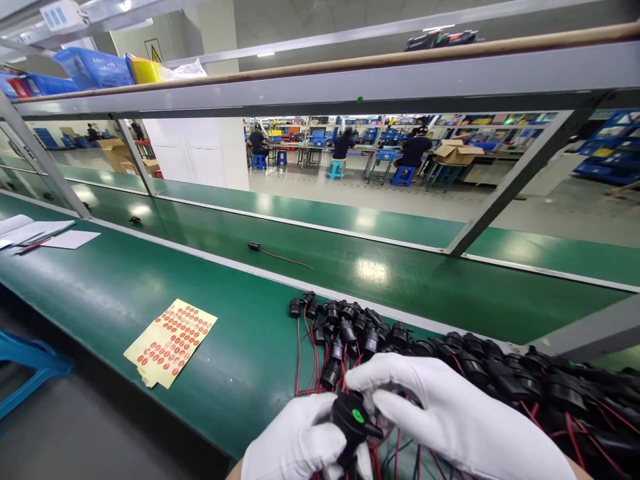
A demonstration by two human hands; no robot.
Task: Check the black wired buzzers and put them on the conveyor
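Note:
My left hand (300, 437), in a white glove, is closed around a black round wired part (347, 419) that looks like a buzzer. A small green oval sticker (358, 416) shows on its top. From the right, my gloved right hand (425, 407) curls its thumb and fingers against the edge of the same part, and its fingertips are partly hidden. Beyond both hands lies a heap of similar black parts (370, 343) with red wires (299, 353), spread along the bench's back edge to the right.
A yellow sheet of red oval stickers (173, 340) lies on the green bench (240, 353). Papers (70, 239) and a pen are at far left. One wired part (255, 247) rests on the green strip behind the ledge. Metal posts (515, 183) hold an overhead shelf. A blue stool (30, 363) stands left.

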